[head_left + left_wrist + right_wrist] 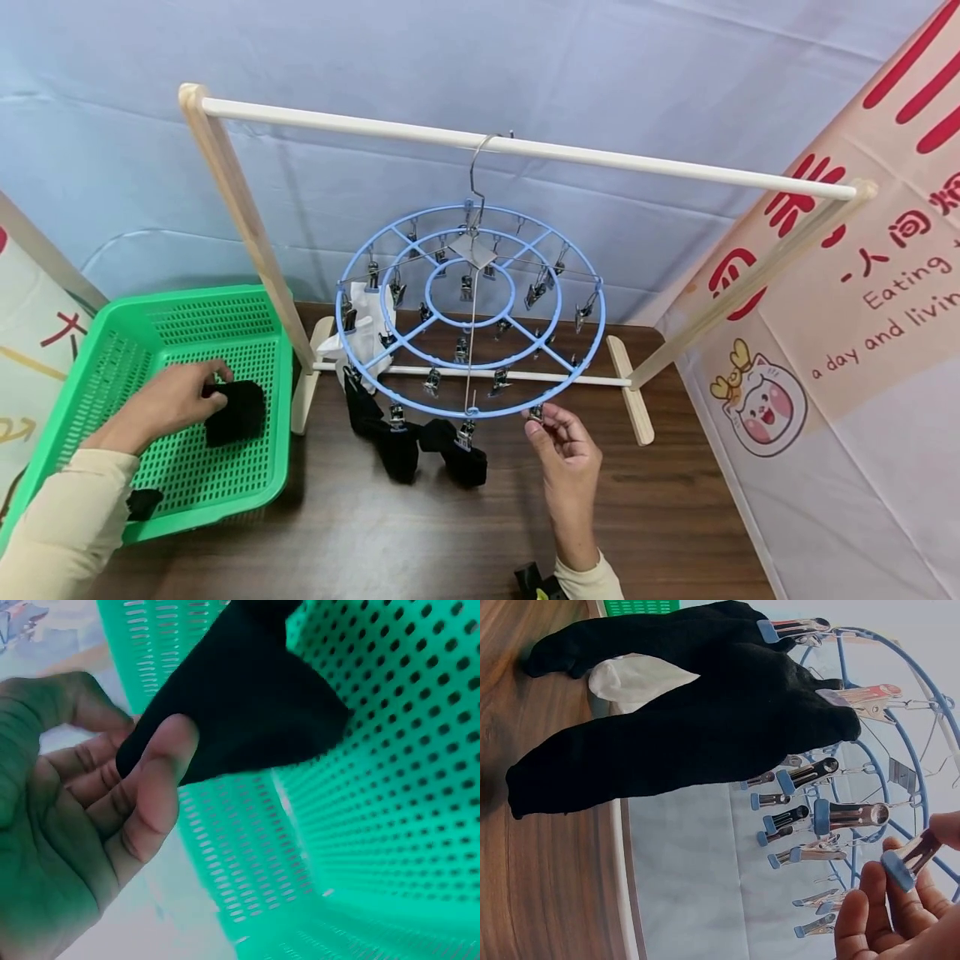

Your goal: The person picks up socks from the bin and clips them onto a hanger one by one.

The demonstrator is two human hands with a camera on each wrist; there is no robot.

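Observation:
My left hand (168,404) pinches a black sock (236,414) by one end, above the floor of the green basket (279,467). In the left wrist view the sock (247,705) droops from between thumb and fingers. With thumb and fingertips, my right hand (570,454) holds a metal clip (909,861) with blue tips on the outer ring of the round blue clip hanger (603,317). Nothing shows between that clip's tips. Left of it, black socks (705,727) hang from neighbouring clips. White cloth pieces (375,321) hang at the ring's left side.
The hanger hooks over the white bar (360,127) of a wooden stand (247,217) on the brown table (375,542). Another small black piece (144,503) lies in the basket's near corner. A black object (531,579) sits beside my right wrist. A printed cloth (855,400) covers the right side.

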